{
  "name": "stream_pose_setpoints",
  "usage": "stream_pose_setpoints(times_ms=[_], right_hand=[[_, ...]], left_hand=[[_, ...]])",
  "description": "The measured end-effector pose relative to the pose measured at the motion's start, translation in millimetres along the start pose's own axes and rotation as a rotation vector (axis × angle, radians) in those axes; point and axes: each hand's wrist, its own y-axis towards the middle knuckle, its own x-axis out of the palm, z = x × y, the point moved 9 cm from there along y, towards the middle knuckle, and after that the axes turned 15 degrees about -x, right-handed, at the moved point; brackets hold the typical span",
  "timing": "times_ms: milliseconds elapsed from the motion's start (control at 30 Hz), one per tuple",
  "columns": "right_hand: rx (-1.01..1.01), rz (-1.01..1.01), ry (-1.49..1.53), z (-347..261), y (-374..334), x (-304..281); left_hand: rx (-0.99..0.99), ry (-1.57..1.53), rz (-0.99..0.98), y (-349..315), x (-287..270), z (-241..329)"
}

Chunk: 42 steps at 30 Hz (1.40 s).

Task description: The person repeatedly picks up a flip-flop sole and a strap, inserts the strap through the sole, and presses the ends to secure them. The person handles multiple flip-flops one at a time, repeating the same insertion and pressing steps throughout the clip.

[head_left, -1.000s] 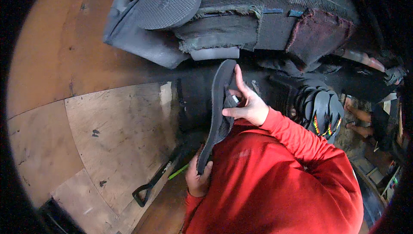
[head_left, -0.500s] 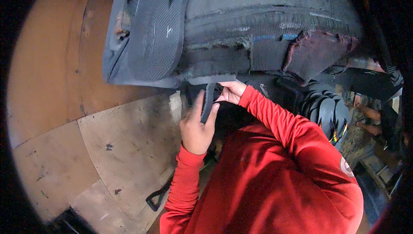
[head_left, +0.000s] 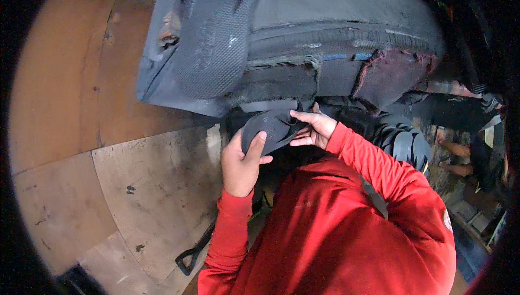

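Between my hands is a black flip-flop (head_left: pixel 269 127), held in front of my chest with its rounded end toward my left hand. My left hand (head_left: pixel 242 162) grips that end, thumb pressed on its flat face and the fingers behind. At the other end, my right hand (head_left: pixel 316 127) pinches the dark strap part; some of its fingers are hidden behind it. Just beyond my hands stands a worn dark bench edge (head_left: pixel 281 81) with frayed cloth. A large grey textured sole (head_left: pixel 214 56) lies on top of it at the left.
A stack of dark flip-flops (head_left: pixel 403 140) stands to my right. Frayed reddish cloth (head_left: pixel 392 75) hangs from the bench. Brown wood panels (head_left: pixel 59 83) cover the left side, with a black bent handle (head_left: pixel 187 261) below. Another person's arms (head_left: pixel 455 157) show at the far right.
The flip-flop has turned from edge-on to showing its flat face. My right hand has moved slightly right and down, its fingers spreading around the strap end.
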Motion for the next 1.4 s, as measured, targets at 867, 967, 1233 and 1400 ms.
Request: stream_pose_setpoints(times_ms=[867, 967, 1233, 1400], right_hand=[[-0.926, -0.303, -1.392, 0.7, -68.4, 60.3], [-1.082, -0.47, -1.278, 3.1, -66.2, 71.5], [-0.558, -0.545, -0.532, 26.8, -47.1, 83.6], [-0.209, -0.527, -0.185, 32.7, -59.1, 83.5]], left_hand=[[0.257, -0.191, -0.007, -32.4, -9.6, -119.4], [0.337, -0.04, -0.096, 20.5, 16.5, -54.1], [0.412, 0.263, 0.007, 4.2, 17.2, -1.8], [0.273, 0.272, -0.194, -2.2, 13.8, 0.9]])
